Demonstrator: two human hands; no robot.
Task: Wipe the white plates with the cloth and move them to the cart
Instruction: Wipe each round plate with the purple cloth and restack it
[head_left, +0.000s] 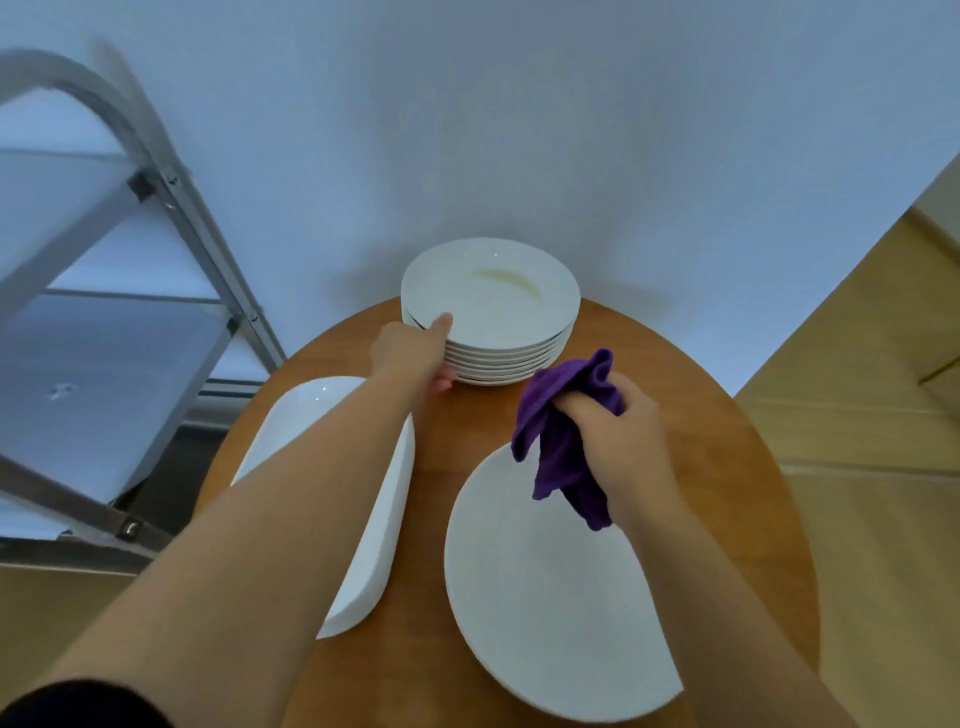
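A stack of white plates (491, 312) stood at the far edge of a round wooden table (457, 447), close against a pale wall, and the top plate carried a faint yellowish smear. The left hand (415, 353) was at the near-left side of the stack, its thumb lying on the rim of the top plate and its fingers curled under the side of the pile; how many plates it had hold of could not be told. Just in front of the stack and to its right, the right hand (618, 421) gripped a bunched purple cloth (566, 436) in a closed fist, the loose ends hanging down. Under that cloth, nearer the person than the stack, lay a large white plate (545, 597) whose near edge seemed to jut past the table rim. Left of it, also nearer than the stack, lay a long white dish (374, 519), partly covered by the left forearm. Beyond the table, left of the stack, stood a metal cart (119, 291) with pale shelves. The risks looked plain: a one-handed lift by the rim could tilt the top plate or drag a second one with it, and the pile could slide. The reaching forearm could nudge the long dish, and the overhanging large plate could tip off if bumped.
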